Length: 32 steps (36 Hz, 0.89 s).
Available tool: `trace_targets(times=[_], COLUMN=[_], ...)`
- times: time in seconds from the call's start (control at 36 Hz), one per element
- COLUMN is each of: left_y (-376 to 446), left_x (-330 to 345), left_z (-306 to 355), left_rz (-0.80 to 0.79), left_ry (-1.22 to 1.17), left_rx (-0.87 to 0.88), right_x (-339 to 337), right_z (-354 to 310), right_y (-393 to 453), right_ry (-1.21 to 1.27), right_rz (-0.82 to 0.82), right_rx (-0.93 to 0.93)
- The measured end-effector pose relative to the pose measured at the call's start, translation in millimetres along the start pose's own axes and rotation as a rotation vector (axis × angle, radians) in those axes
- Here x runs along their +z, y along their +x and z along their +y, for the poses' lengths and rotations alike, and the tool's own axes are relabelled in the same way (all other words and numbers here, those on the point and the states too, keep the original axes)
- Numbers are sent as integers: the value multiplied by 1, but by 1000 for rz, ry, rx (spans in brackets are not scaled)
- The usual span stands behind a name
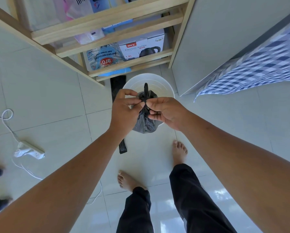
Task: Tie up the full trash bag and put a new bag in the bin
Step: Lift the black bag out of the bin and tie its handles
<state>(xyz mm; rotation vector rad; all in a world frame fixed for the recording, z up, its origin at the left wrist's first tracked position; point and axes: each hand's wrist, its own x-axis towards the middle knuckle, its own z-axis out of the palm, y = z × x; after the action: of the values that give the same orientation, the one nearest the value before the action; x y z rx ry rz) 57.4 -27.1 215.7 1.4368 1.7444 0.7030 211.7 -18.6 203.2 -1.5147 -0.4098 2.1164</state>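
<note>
A small black trash bag [145, 122] hangs in the air above the white round bin [164, 88]. Its neck is twisted into a knot, and one black end sticks up past my fingers. My left hand [124, 110] pinches the neck from the left. My right hand [167, 113] pinches it from the right, fingertips on the knot. The bin stands on the tiled floor below the shelf, and its inside looks white and bare. A flat black folded bag [117, 88] lies on the floor left of the bin, its lower end showing below my left wrist.
A wooden shelf unit [124, 64] with a kettle box [141, 47] stands behind the bin. A blue checked cloth [258, 64] hangs at the right. A white power strip [30, 150] and its cable lie on the floor at the left. My bare feet stand near the bin.
</note>
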Motion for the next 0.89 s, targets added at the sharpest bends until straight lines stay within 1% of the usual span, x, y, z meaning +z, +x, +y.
trace_targets(times=[0.06,0.14,0.19,0.25,0.31,0.36,0.42,0.5,0.58,0.67,0.75,0.89], left_y=[1,7,12,18,22,24,27,30,28,26,24,15], left_x=[-1,-11,-21,-30,-34,-32,-27,-22,-18,-12,-4,21], left_z=[-1,-2,-5,-7,-5,-1,3,11,27,46,67,104], left_rz=[2,-39,-70,-90,-86,-69,-62,-113,-200,-283,-362,-462], left_ry=[-5,-10,42,140,192,203,186,85,-67,-164,-237,-348], left_rx=[13,20,43,67,81,71,38,-71,-206,-236,-260,-256], right_x=[-2,-9,-16,-22,-27,-29,-30,-35,-46,-66,-86,-119], right_z=[-1,-6,-12,-18,-21,-21,-19,-18,-20,-23,-26,-34], right_y=[1,5,6,6,8,13,14,9,-9,-30,-51,-93], right_ry=[-38,-157,-308,-529,-692,-779,-814,-767,-566,-378,-284,-107], right_rz=[34,52,67,111,166,224,273,301,262,222,193,215], right_rx=[-36,-102,-158,-226,-283,-328,-343,-302,-227,-187,-174,-191])
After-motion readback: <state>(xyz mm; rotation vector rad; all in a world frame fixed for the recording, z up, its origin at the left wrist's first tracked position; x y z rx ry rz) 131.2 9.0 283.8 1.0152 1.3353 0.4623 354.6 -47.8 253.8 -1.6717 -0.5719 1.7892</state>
